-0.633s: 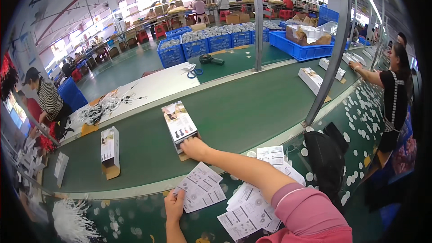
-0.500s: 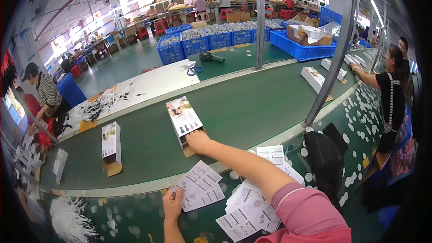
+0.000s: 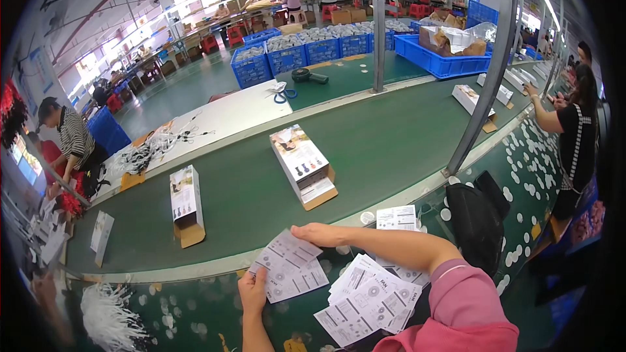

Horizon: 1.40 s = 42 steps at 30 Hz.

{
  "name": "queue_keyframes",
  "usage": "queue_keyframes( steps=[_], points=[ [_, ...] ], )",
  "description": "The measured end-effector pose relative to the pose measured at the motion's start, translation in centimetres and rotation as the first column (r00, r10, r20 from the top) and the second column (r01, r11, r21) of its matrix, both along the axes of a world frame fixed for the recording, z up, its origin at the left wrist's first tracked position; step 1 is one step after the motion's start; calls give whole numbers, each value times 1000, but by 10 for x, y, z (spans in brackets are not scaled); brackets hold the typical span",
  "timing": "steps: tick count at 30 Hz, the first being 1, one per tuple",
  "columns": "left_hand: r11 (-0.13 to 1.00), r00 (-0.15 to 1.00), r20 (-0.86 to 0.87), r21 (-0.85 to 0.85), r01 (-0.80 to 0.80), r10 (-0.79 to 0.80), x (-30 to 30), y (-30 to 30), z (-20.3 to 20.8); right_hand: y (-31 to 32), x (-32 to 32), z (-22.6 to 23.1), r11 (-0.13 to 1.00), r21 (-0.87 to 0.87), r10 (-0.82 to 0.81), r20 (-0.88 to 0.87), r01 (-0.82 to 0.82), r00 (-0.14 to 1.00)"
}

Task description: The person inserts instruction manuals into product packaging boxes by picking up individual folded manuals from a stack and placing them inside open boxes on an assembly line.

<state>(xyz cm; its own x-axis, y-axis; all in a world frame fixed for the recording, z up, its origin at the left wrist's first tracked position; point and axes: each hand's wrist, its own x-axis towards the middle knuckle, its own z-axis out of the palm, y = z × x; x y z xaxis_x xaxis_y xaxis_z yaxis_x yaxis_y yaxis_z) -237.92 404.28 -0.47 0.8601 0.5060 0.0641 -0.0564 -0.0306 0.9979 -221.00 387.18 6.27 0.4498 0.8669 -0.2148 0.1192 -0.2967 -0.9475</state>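
Note:
Several printed instruction leaflets [image 3: 297,281] are fanned out in my left hand [image 3: 253,292], its thumb pressed on top of them. My right hand [image 3: 317,234] pinches the upper edge of the top leaflet. Just beyond my hands, on the green conveyor belt, lies a long white printed box [image 3: 300,156]; its near flap is open and folded paper shows inside. Another such box [image 3: 187,199] lies to the left, its near end open too. A loose pile of the same leaflets [image 3: 372,300] rests under my right forearm.
A black bag [image 3: 473,221] lies on the bench to my right, among scattered round white stickers. White ties [image 3: 111,319] are bunched at the lower left. A metal post [image 3: 489,85] rises at the belt's near edge. Co-workers stand at both ends of the belt.
My right hand has come back from the box's open end to the leaflets in my left hand. Paper now shows inside that box. The boxes have shifted rightward along the belt.

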Motion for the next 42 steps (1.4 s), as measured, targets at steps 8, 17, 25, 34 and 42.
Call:
queue_keyframes(
  steps=[8,17,25,34,42],
  points=[
    [998,998,-23,9,55,-54,-4,13,0,13,9,-39,952,273,-157,54,137,986],
    [808,939,135,-556,-193,317,-9,49,4,38,10,-26,631,578,-719,185,517,670],
    [217,671,644,642,-735,368,25,127,72,74,-13,-23,601,647,-764,292,470,575],
    [-69,988,115,992,-108,107,83,186,11,149,-61,-14,535,677,-826,292,506,483],
    [227,996,-85,971,79,19,98,220,16,195,-94,-4,492,704,-856,282,512,434]
  ],
)
